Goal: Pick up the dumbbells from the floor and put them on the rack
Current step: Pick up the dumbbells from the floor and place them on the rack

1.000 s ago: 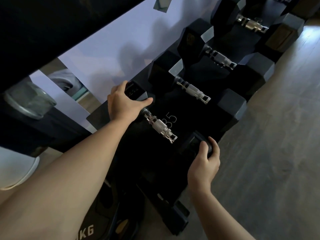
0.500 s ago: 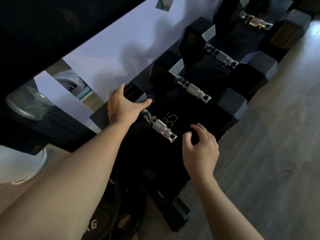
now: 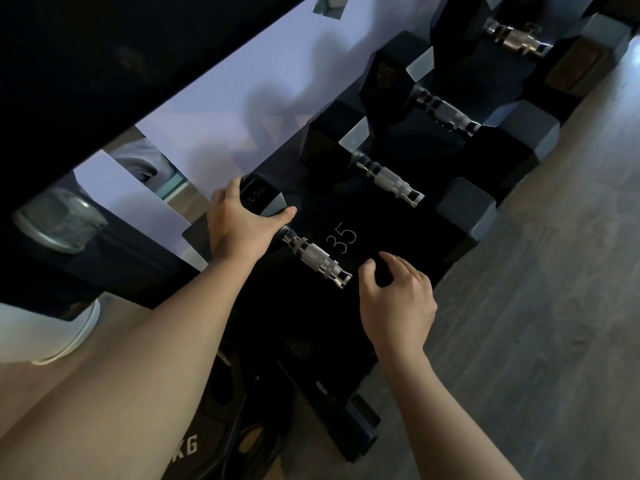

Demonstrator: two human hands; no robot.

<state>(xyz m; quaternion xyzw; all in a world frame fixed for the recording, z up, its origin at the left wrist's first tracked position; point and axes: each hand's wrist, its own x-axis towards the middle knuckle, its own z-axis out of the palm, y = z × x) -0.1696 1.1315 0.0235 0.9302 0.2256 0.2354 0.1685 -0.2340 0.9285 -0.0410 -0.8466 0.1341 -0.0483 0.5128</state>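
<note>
A black hex dumbbell with a knurled chrome handle [image 3: 317,259] lies on the black rack [image 3: 398,237], beside a white "35" mark. My left hand [image 3: 239,226] grips its far head [image 3: 261,199], thumb along the head's near edge. My right hand [image 3: 398,299] hovers over the dumbbell's near head with fingers apart, and that head is hidden in the dark under it. Three more dumbbells lie in a row further along the rack: one close by [image 3: 389,181], another [image 3: 446,112] beyond it, and the furthest [image 3: 517,38] at the top.
Grey wood-look floor [image 3: 536,306] runs along the right of the rack. A black weight plate marked "KG" [image 3: 194,448] lies below my left arm. The rack's foot [image 3: 360,431] juts out near it. A pale wall [image 3: 242,91] and a dark shelf with a metal weight [image 3: 59,220] stand left.
My right hand let go of the dumbbell's near head, lifted off and opened above it. My left hand stays on the far head.
</note>
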